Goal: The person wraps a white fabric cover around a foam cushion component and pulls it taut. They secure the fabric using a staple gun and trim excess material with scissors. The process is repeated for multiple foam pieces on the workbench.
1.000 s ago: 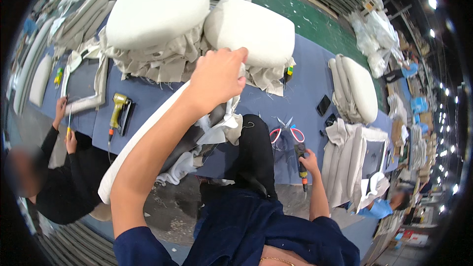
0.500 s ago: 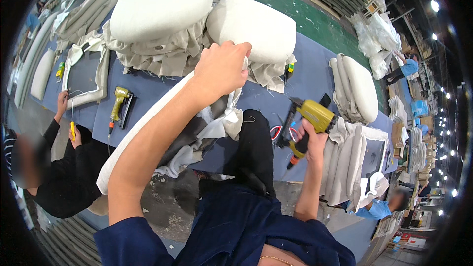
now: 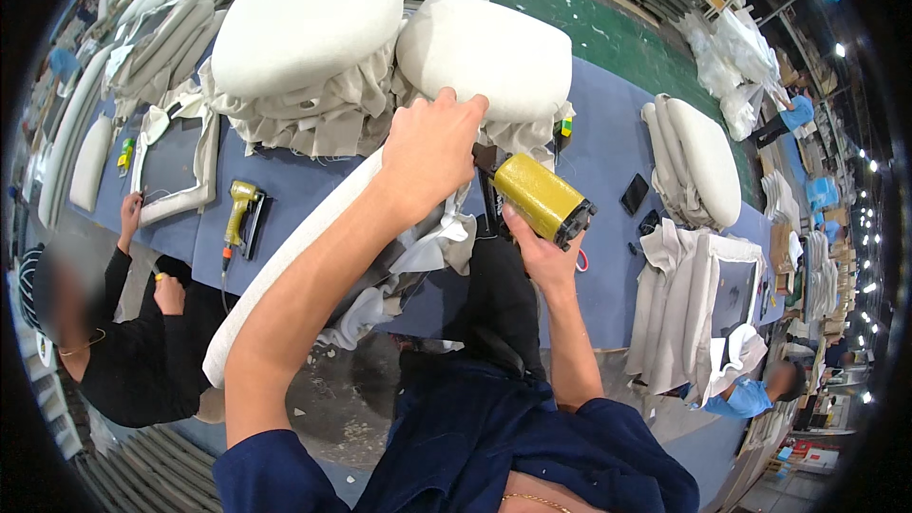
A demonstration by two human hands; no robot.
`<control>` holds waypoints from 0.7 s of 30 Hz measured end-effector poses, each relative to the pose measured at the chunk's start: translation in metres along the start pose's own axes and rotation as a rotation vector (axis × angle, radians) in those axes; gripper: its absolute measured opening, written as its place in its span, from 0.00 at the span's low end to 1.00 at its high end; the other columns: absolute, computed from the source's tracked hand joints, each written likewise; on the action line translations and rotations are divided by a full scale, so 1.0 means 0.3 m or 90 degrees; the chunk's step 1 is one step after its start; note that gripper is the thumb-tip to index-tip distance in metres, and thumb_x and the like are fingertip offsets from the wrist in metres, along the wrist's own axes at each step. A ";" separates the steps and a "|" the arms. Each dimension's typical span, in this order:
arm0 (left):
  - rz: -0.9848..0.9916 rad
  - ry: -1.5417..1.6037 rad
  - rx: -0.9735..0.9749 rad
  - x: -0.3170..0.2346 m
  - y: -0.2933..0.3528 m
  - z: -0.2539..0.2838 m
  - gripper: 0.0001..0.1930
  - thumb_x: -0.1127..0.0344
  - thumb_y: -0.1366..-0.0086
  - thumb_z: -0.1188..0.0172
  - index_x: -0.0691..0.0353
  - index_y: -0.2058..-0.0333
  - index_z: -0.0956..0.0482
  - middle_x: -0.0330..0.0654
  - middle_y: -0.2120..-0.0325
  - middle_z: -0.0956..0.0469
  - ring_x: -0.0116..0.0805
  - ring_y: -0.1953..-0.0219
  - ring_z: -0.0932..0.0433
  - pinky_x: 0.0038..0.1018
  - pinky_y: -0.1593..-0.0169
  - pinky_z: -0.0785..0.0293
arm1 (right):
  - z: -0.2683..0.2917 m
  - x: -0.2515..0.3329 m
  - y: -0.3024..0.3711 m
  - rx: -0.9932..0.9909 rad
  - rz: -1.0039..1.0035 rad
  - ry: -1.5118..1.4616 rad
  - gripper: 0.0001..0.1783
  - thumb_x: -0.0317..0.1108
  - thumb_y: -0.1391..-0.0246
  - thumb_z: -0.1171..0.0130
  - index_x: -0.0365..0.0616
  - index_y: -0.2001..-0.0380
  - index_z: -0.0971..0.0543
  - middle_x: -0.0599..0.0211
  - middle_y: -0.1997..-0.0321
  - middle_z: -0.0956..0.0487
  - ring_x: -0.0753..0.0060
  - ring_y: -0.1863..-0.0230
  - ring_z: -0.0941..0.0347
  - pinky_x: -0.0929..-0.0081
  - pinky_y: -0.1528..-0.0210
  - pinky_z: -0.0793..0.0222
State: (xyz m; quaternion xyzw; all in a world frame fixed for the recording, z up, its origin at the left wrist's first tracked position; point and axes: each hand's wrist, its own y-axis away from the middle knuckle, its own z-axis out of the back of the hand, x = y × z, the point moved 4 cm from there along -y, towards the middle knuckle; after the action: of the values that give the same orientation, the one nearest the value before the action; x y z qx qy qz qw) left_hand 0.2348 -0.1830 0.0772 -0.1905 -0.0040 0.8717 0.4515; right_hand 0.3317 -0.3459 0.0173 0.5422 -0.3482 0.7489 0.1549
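Observation:
My left hand (image 3: 432, 147) is closed over the far edge of an off-white upholstered cushion (image 3: 309, 239), whose long padded side runs along under my forearm. White lining and loose beige fabric (image 3: 432, 249) hang from its underside, beside my dark trouser leg. In my right hand (image 3: 546, 256) is a yellow staple gun (image 3: 541, 195), gripped round its handle. Its black nose points at the cushion's edge close to my left fingers. Whether the nose touches the fabric is hidden.
Two stacks of finished cushions (image 3: 309, 28) stand at the table's far side. A second staple gun (image 3: 242, 218) lies left, near a seated co-worker (image 3: 123, 342) holding something yellow. A phone (image 3: 635, 193), scissors (image 3: 581, 259) and more covers (image 3: 665, 294) are on the right.
My right hand has brought the staple gun left and up to the cushion's edge, turning it on the way. My left hand keeps its hold on the edge.

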 end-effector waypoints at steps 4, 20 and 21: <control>0.011 -0.017 0.016 -0.019 0.005 0.000 0.22 0.71 0.50 0.32 0.54 0.56 0.26 0.48 0.59 0.23 0.57 0.61 0.20 0.48 0.59 0.24 | 0.013 -0.018 0.005 0.001 0.004 0.030 0.12 0.27 0.50 0.29 0.35 0.62 0.16 0.67 0.67 0.14 0.79 0.68 0.19 0.78 0.62 0.25; -0.103 0.063 0.060 -0.148 0.012 0.015 0.23 0.63 0.44 0.35 0.58 0.50 0.30 0.48 0.59 0.28 0.52 0.57 0.22 0.45 0.60 0.26 | 0.334 -0.221 0.090 0.032 -0.224 -0.014 0.22 0.30 0.51 0.25 0.36 0.53 0.20 0.63 0.55 0.15 0.74 0.54 0.18 0.72 0.51 0.26; -0.136 0.087 0.038 -0.159 0.012 0.007 0.21 0.65 0.43 0.36 0.58 0.52 0.29 0.48 0.59 0.29 0.49 0.58 0.22 0.44 0.61 0.27 | 0.417 -0.332 0.171 -0.133 -0.330 0.010 0.22 0.29 0.52 0.25 0.33 0.55 0.21 0.63 0.57 0.16 0.73 0.56 0.19 0.70 0.50 0.25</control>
State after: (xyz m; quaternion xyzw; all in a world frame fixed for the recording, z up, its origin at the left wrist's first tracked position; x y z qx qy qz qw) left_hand 0.2560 -0.2223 0.0940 -0.2344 0.0326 0.8031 0.5468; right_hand 0.4247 -0.4540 -0.0714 0.5883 -0.2720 0.6486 0.3990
